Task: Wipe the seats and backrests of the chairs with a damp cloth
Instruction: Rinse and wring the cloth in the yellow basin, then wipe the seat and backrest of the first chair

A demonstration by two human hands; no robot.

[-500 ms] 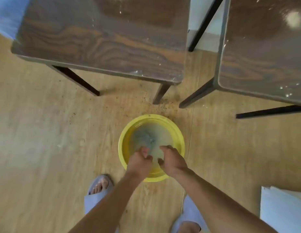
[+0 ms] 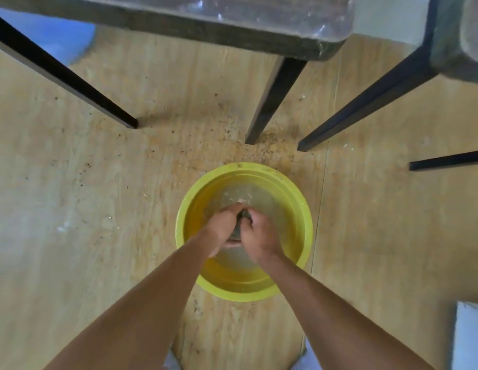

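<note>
A yellow basin (image 2: 304, 209) of murky water stands on the wooden floor below me. Both hands are over it, pressed together around a dark grey cloth (image 2: 243, 218) that shows between them. My left hand (image 2: 223, 225) grips the cloth from the left and my right hand (image 2: 259, 235) grips it from the right. Most of the cloth is hidden inside the fists. The front edge of one dark wooden chair seat (image 2: 205, 25) fills the top of the view, and a second chair seat (image 2: 462, 44) shows at the top right.
Black chair legs (image 2: 272, 102) slant down to the floor just beyond the basin, with crumbs and grit scattered around them. A pale blue-white object (image 2: 471, 337) sits at the bottom right corner. A blue shape (image 2: 58, 36) lies under the left chair.
My hands have closed together around the cloth above the water; before they were apart, dipping in the basin. My head has dropped lower and nearer to the basin, so the chairs loom overhead.
</note>
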